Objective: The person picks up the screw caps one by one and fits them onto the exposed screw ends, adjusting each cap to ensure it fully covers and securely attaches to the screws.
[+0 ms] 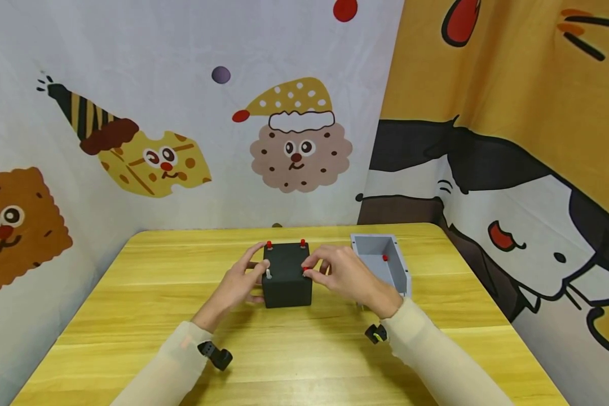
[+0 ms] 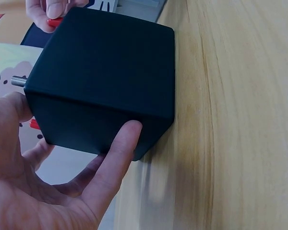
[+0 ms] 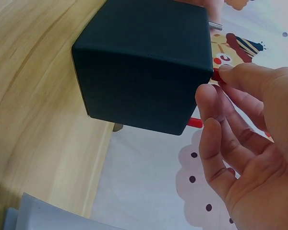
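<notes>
A black box (image 1: 286, 276) stands on the table, with a red cap (image 1: 269, 245) and a second red cap (image 1: 303, 243) on its two far corners. At the near left corner a bare threaded metal post (image 2: 19, 81) sticks up from the top. My left hand (image 1: 241, 280) holds the box by its left side, thumb by the top edge and fingers along the side wall. My right hand (image 1: 342, 270) pinches another red cap (image 3: 216, 74) between thumb and fingertips at the near right corner. Those fingertips hide the post beneath it.
To the right of the box sits a grey open bin (image 1: 373, 248) with a small red piece (image 1: 385, 257) inside; the right forearm partly covers its near end. The wooden table (image 1: 294, 361) meets a printed curtain (image 1: 182, 113) at its back edge.
</notes>
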A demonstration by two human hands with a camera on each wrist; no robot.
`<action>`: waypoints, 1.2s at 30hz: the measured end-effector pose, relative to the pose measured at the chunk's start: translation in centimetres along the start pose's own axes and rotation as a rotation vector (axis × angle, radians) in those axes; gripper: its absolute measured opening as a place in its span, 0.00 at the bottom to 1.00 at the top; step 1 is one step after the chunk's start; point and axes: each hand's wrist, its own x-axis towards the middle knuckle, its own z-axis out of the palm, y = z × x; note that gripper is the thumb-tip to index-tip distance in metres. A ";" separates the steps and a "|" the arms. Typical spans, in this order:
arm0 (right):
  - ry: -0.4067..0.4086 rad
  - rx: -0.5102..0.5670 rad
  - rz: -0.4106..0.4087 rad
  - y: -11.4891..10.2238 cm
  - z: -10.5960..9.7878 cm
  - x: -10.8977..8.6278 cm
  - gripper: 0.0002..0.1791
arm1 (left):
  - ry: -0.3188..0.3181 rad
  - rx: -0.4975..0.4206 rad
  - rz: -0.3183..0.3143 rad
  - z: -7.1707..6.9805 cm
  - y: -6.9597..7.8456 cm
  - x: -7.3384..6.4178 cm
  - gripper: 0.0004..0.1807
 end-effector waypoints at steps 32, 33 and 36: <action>-0.027 -0.010 0.050 -0.3 0.0 -0.2 0.12 | -0.002 -0.001 -0.005 -0.1 0.2 0.0 0.37; -0.026 -0.010 0.051 -0.3 0.0 -0.2 0.12 | -0.004 -0.002 -0.005 -0.1 0.2 0.0 0.37; -0.025 -0.011 0.051 -0.3 -0.1 -0.1 0.14 | -0.004 -0.005 -0.002 -0.1 0.2 0.0 0.37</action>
